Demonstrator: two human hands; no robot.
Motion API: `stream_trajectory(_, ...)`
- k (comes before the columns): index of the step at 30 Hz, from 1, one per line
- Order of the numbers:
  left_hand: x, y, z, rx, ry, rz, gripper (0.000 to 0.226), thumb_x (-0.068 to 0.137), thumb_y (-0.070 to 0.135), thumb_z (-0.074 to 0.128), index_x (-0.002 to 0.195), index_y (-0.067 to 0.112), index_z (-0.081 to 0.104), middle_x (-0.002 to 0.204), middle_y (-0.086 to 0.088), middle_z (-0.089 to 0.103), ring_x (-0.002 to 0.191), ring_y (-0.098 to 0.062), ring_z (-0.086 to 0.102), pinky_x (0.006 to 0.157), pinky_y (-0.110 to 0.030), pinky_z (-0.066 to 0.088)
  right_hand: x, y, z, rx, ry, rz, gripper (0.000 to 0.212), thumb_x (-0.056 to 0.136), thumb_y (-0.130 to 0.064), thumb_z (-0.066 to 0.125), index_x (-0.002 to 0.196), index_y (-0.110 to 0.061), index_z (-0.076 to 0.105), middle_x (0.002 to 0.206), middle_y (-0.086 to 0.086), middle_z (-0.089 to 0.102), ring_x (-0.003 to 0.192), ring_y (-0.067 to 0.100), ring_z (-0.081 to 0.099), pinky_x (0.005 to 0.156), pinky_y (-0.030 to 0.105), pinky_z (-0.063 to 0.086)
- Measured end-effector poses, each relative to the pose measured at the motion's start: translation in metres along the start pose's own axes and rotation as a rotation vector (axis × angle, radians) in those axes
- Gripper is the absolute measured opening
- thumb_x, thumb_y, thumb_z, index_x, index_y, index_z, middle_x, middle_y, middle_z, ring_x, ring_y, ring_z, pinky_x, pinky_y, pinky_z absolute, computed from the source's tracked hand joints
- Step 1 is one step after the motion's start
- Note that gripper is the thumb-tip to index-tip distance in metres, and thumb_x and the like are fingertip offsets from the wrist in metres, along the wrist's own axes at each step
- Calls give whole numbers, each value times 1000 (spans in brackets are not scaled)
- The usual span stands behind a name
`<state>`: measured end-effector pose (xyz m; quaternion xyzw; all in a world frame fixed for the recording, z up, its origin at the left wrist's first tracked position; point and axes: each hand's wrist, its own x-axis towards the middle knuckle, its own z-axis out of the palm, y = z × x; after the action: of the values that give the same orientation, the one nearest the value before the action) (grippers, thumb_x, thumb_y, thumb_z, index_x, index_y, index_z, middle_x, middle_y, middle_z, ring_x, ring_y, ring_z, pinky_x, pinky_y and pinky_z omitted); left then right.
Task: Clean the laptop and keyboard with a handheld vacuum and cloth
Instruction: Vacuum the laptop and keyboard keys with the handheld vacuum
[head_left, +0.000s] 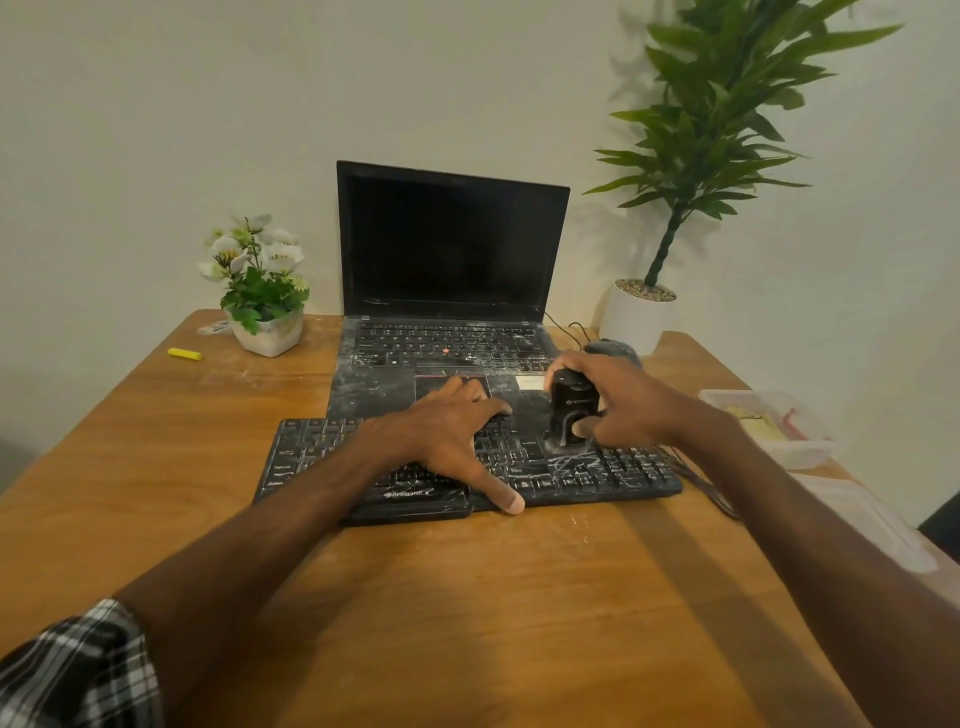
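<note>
An open black laptop (452, 249) stands at the back of the wooden table (467, 597), its keys and palm rest streaked with white dust. In front of it lies a black keyboard (613, 473), also dusty. My left hand (452, 436) lies flat across the keyboard's middle with fingers spread, the thumb over its front edge. My right hand (623, 400) grips a small black handheld vacuum (571, 410), held upright with its nozzle down on the keys at the right part of the keyboard. A grey cloth (615, 349) lies behind my right hand.
A white pot of white flowers (262, 291) and a yellow marker (184, 354) sit at the back left. A tall green plant in a white pot (644, 317) stands at the back right. A clear plastic box (769, 426) rests at the right edge. Black cables (706, 483) trail rightward.
</note>
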<state>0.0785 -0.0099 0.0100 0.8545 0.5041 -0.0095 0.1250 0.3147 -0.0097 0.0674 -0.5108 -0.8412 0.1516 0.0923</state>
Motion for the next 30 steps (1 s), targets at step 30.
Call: stream_trajectory(30, 1, -1, 1, 0, 8, 10, 128, 57, 89, 74, 161, 33, 23, 125, 10, 31, 116, -12, 28, 107, -40, 41, 9, 35, -5, 75, 14, -29, 60, 76, -10, 83, 126, -25, 54, 114, -2, 61, 107, 17, 62, 88, 34, 55)
